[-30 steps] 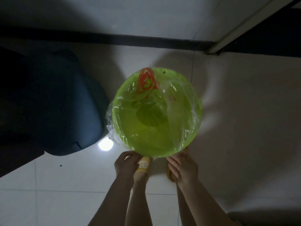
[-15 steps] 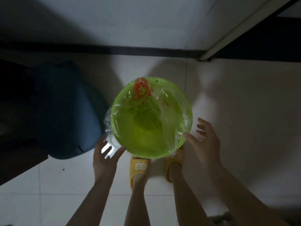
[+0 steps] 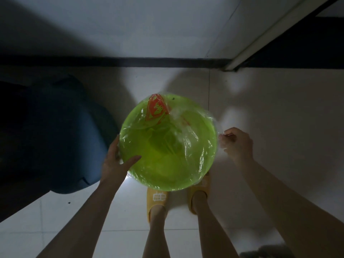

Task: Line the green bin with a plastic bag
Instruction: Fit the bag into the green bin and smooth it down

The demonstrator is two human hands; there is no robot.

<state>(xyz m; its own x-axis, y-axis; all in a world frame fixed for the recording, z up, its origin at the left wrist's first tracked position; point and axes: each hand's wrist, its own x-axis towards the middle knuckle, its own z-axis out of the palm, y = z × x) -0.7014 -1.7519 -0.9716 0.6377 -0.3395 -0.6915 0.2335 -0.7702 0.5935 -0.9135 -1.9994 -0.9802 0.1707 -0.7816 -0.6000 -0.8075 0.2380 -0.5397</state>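
Observation:
The round green bin [image 3: 167, 175] stands on the tiled floor, seen from straight above. A clear plastic bag [image 3: 188, 138] with a red print near the far rim lies inside it and folds over the rim. My left hand [image 3: 116, 162] clasps the bin's left rim, thumb inside over the plastic, fingers outside. My right hand [image 3: 236, 144] is just off the right rim, with its fingers pinched on the bag's loose edge.
A dark blue cushioned seat [image 3: 55, 138] sits close to the bin's left side. A white wall with a black skirting [image 3: 130, 61] runs behind. My feet in yellow slippers [image 3: 156, 198] stand just under the bin's near edge.
My left hand has gone from open beside the bin to gripping its left rim. My right hand has closed on the bag's edge at the right rim. The bin sits nearer the camera.

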